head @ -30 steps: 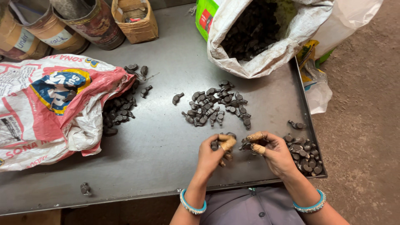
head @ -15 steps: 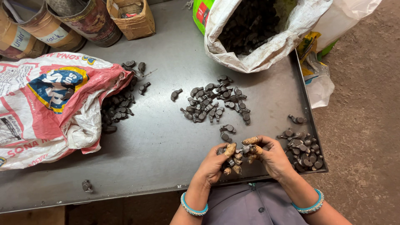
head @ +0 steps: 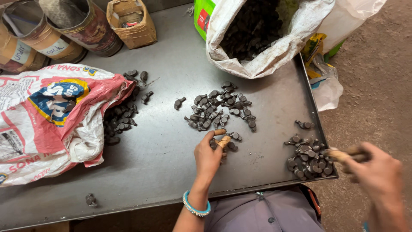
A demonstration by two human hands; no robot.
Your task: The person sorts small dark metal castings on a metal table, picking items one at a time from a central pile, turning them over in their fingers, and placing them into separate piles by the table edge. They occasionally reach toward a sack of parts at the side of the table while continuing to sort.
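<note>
Small dark metal pieces lie in a loose heap (head: 219,109) in the middle of a grey metal table (head: 163,150). My left hand (head: 209,154), with taped fingertips and a blue bangle at the wrist, reaches to the near edge of that heap. Its fingers curl around a dark piece (head: 213,145). My right hand (head: 373,172) is blurred at the table's right corner, its taped fingers just over a second pile of pieces (head: 307,158). Whether it holds anything cannot be made out.
A red and white sack (head: 51,116) lies on the left, with pieces spilling from its mouth (head: 120,120). An open white sack (head: 266,38) full of dark pieces stands at the back right. Tins (head: 81,25) and a small box (head: 131,21) stand at the back left. One stray piece (head: 90,199) lies near the front edge.
My hands were together at the front with a handful of pieces. They have parted: the left went up to the middle heap, the right swung out to the right-hand pile.
</note>
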